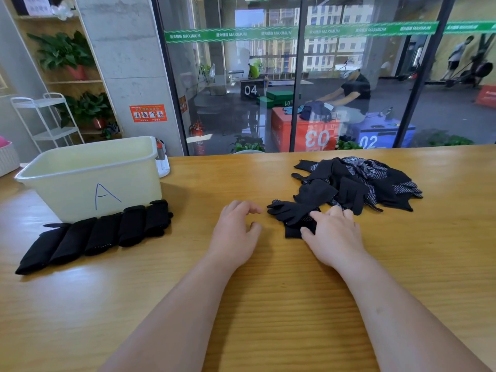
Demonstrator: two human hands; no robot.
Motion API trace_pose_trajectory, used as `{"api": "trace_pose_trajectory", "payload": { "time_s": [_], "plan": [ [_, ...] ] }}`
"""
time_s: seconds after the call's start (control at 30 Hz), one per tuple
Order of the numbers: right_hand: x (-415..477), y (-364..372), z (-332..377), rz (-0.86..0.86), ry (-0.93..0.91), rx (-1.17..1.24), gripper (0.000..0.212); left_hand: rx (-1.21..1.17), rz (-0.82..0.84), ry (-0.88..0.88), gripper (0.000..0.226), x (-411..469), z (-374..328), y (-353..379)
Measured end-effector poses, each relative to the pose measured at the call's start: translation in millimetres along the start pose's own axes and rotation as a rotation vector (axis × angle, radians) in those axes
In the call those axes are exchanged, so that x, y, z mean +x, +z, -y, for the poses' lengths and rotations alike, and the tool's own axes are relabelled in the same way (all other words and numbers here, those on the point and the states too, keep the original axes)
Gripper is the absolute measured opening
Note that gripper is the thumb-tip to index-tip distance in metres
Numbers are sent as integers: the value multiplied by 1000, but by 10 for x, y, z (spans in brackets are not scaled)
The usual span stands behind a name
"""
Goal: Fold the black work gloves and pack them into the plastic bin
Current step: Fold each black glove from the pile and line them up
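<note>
Black glove [288, 210] under my right hand [335, 237], pressed flat, not clasped | left hand [233, 232] loose, empty | risk: dragging it snags the pile [359, 181], scattering it.

Shows plain black on the row of folded gloves [94, 237] in front of the plastic bin [67, 189], itself pale cream-yellow with a blue hand-drawn letter A [106, 196] on its near wall. Shows black again in the loose glove pile [357, 183], broken by fine white dot grids on several pieces, and in the single glove [290, 213] just before it. Runs warm honey-yellow with straight darker wood grain across the bench [268, 304].
</note>
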State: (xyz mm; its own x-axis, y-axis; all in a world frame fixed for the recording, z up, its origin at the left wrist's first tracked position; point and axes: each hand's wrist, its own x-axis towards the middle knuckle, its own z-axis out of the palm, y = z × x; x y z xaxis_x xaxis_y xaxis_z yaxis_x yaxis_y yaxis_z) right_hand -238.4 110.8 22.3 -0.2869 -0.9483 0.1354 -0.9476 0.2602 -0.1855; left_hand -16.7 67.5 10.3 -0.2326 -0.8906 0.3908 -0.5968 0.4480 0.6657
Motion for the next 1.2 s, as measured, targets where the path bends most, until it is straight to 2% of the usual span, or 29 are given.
{"api": "trace_pose_trajectory", "payload": {
  "time_s": [0.13, 0.37, 0.5, 0.57, 0.63, 0.73, 0.77, 0.9, 1.03, 1.13, 1.2],
  "plan": [
    [-29, -21, 13, -4, -23, 0, 53, 22, 16, 7, 30, -1, 3, 12],
    [-48, -71, -6, 90, -18, 53, 91, 29, 44, 42, 33, -7, 8, 24],
    [-43, -92, -37, 110, -9, 130, 105, 42, 56, 47, 35, 0, 23, 31],
    [-49, -61, -63, 79, -3, 140, 105, 48, 55, 48, 36, 2, 28, 39],
    [-53, -33, -100, -20, -51, 158, 92, 49, 51, 43, 36, 9, 39, 45],
    [-57, -61, -141, -206, -212, 259, 45, 36, 42, 35, 36, 14, 54, 46],
    [-57, -77, -149, -211, -256, 274, 34, 33, 36, 36, 35, 17, 55, 46],
    [-87, -98, -120, -19, -371, 109, 32, 34, 6, 26, 33, 27, 64, 43],
    [-63, -150, -65, -77, -383, 20, 18, -1, -32, -16, 33, 48, 74, 19],
    [-58, -314, -30, -62, -374, 216, 5, -31, -73, -63, 31, 63, 64, -4],
    [-26, -525, -8, -75, -354, 363, 5, -77, -111, -90, 29, 62, 61, -30]
  ]
}}
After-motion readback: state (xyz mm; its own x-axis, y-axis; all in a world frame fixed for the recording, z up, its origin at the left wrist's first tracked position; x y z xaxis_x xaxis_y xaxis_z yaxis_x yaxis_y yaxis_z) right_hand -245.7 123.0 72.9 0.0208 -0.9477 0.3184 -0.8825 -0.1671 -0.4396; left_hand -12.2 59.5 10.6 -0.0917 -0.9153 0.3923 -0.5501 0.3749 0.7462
